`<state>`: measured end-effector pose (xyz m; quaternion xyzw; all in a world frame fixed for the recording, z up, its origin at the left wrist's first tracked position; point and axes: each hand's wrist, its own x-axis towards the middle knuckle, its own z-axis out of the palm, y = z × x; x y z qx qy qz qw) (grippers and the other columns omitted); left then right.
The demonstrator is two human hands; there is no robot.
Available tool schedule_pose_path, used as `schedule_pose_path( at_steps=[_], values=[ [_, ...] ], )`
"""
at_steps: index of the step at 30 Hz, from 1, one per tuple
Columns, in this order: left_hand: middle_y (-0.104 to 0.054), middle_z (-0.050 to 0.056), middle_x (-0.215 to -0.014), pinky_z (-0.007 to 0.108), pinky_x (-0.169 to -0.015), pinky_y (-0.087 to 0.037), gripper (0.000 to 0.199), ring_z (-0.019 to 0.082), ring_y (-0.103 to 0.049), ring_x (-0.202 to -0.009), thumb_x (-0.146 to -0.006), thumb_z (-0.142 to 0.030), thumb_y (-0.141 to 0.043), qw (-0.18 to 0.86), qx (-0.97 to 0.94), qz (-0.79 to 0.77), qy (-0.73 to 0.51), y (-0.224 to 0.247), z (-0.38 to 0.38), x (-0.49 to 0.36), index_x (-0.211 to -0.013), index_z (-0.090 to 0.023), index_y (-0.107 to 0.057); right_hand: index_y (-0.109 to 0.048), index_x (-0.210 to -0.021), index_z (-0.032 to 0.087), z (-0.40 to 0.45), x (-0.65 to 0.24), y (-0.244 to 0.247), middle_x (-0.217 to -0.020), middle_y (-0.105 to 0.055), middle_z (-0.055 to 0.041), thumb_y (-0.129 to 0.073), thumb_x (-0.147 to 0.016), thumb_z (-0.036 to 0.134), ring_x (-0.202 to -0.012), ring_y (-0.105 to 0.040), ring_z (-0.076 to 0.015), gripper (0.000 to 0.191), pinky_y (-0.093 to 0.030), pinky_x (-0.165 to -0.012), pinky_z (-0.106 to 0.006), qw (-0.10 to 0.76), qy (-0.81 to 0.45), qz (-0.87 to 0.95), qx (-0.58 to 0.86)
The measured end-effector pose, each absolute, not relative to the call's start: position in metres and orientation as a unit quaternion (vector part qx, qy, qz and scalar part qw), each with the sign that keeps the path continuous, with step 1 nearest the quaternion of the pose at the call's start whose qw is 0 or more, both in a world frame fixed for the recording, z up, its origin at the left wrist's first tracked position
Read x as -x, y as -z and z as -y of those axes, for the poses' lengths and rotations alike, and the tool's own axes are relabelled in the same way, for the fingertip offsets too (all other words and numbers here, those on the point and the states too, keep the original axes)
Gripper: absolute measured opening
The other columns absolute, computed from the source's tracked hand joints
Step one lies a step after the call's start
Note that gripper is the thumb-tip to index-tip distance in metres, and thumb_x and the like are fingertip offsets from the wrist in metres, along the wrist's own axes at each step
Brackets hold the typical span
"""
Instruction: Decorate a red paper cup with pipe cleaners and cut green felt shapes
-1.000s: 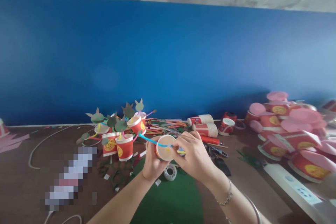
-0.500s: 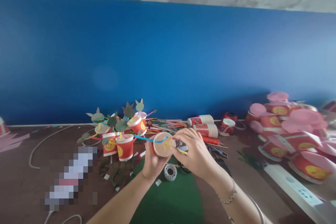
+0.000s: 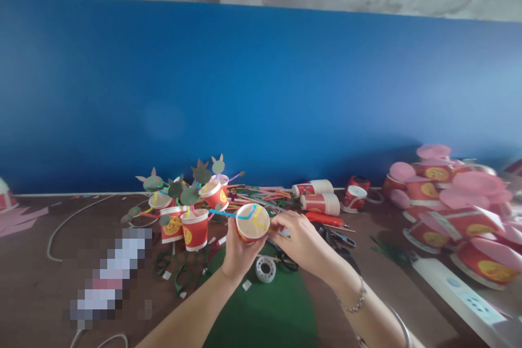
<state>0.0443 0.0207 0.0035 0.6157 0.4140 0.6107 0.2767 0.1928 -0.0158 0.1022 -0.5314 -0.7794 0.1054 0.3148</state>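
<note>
My left hand point(image 3: 237, 254) is wrapped round a red and white paper cup point(image 3: 247, 227), whose mouth faces me. A blue bendy straw point(image 3: 223, 213) passes through the cup's left wall, its bent end inside. A yellow bendy straw point(image 3: 256, 219) lies inside against the right, its bend near the blue one. At the cup's right wall, my right hand point(image 3: 299, 239) is closed in a pinch on the yellow straw's outer part, which the fingers mostly hide. Just left of the held cup stands a red cup point(image 3: 194, 229) with a straw and a green paper cat-like head.
More cups with green heads point(image 3: 171, 227) stand behind. Loose straws point(image 3: 265, 194), stacked cups point(image 3: 320, 204), a red-handled tool point(image 3: 325, 219) and a tape roll point(image 3: 266, 269) lie around. At right are pink-decorated cups point(image 3: 434, 236) and a white power strip point(image 3: 459, 296).
My right hand has moved from over the cup's mouth to outside its right wall. The yellow straw now shows clearly inside the cup, and the cup has tipped slightly.
</note>
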Motion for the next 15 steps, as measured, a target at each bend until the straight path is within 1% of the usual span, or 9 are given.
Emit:
schedule_pose_path(
  at_steps=[2,5,7,9,12,15],
  values=[
    [-0.055,-0.001,-0.081,0.034,-0.066,-0.050,0.043,0.017,-0.058,-0.072,-0.066,-0.031,-0.070,0.276,-0.609,-0.420,-0.613,-0.007,-0.020,-0.045,-0.094,-0.024,-0.038,-0.063,-0.074,0.021,0.017,-0.193,-0.104,-0.075,-0.066,-0.0025,-0.056,-0.076,0.016,-0.072,-0.057,-0.0177,0.009,-0.039,-0.064,-0.028,0.302,-0.120,0.792,0.517],
    [-0.056,0.002,-0.088,0.033,-0.072,-0.049,0.046,0.017,-0.059,-0.079,-0.066,-0.027,-0.069,0.277,-0.604,-0.417,-0.620,-0.010,-0.020,-0.045,-0.101,-0.021,-0.040,-0.062,-0.074,0.021,0.020,-0.194,-0.108,-0.073,-0.065,-0.0012,-0.049,-0.075,0.008,-0.066,-0.055,-0.0151,0.018,-0.037,-0.060,-0.025,0.287,-0.132,0.804,0.504],
    [-0.056,0.004,-0.092,0.033,-0.075,-0.048,0.048,0.018,-0.059,-0.083,-0.066,-0.025,-0.069,0.278,-0.604,-0.417,-0.620,-0.011,-0.021,-0.044,-0.104,-0.019,-0.041,-0.063,-0.074,0.020,0.021,-0.194,-0.109,-0.072,-0.064,-0.0007,-0.047,-0.073,0.006,-0.063,-0.054,-0.0141,0.021,-0.036,-0.058,-0.024,0.284,-0.135,0.807,0.500],
    [-0.056,0.003,-0.091,0.032,-0.075,-0.048,0.046,0.018,-0.059,-0.082,-0.066,-0.026,-0.069,0.279,-0.606,-0.416,-0.618,-0.011,-0.021,-0.044,-0.102,-0.018,-0.042,-0.064,-0.076,0.021,0.021,-0.196,-0.109,-0.072,-0.065,-0.0005,-0.047,-0.072,0.005,-0.062,-0.054,-0.0137,0.024,-0.036,-0.057,-0.024,0.289,-0.146,0.804,0.498],
    [-0.057,0.002,-0.088,0.032,-0.073,-0.048,0.040,0.017,-0.059,-0.079,-0.068,-0.026,-0.068,0.277,-0.615,-0.404,-0.617,-0.011,-0.022,-0.043,-0.098,-0.019,-0.044,-0.068,-0.085,0.023,0.019,-0.200,-0.107,-0.076,-0.067,-0.0005,-0.050,-0.074,0.010,-0.064,-0.057,-0.0149,0.024,-0.039,-0.059,-0.025,0.304,-0.193,0.788,0.500],
    [-0.057,0.003,-0.090,0.032,-0.074,-0.048,0.042,0.018,-0.059,-0.081,-0.068,-0.026,-0.068,0.252,-0.629,-0.400,-0.617,-0.009,-0.023,-0.043,-0.101,-0.019,-0.044,-0.068,-0.090,0.022,0.014,-0.204,-0.106,-0.082,-0.069,-0.0028,-0.058,-0.075,0.022,-0.073,-0.060,-0.0182,0.018,-0.043,-0.065,-0.027,0.343,-0.239,0.749,0.514]
  ],
)
